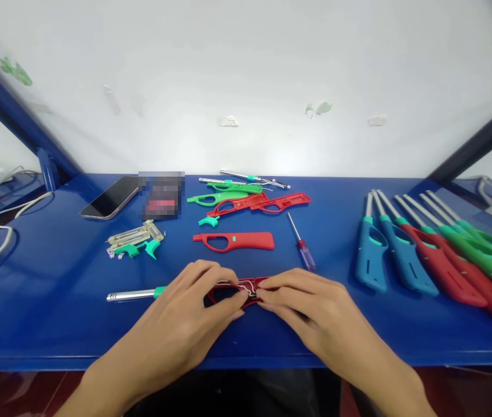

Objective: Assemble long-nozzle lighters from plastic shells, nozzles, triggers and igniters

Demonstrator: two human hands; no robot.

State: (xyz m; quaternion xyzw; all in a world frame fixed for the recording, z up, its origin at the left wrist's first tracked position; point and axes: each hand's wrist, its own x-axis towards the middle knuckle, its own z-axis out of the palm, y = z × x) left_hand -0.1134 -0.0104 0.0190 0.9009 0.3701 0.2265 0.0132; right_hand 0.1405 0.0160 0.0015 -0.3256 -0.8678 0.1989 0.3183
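An opened red lighter shell (214,294) lies near the table's front edge, with a silver metal tube (130,295) and a green collar sticking out to its left. White wires (247,285) show inside the shell. My left hand (193,307) rests over the shell, thumb and fingers closed around its wires and edge. From the right, my right hand (310,301) pinches at a small dark part beside the wires; its fingertips partly cover it. Just behind lies a separate red shell half (250,241), and a purple-handled screwdriver (304,250) is to its right.
Assembled blue, red and green lighters (415,255) lie at the right. Clear and green small parts (135,238) sit at left, near a phone (113,198). Green and red shell halves (287,201) lie at the back, before the white wall.
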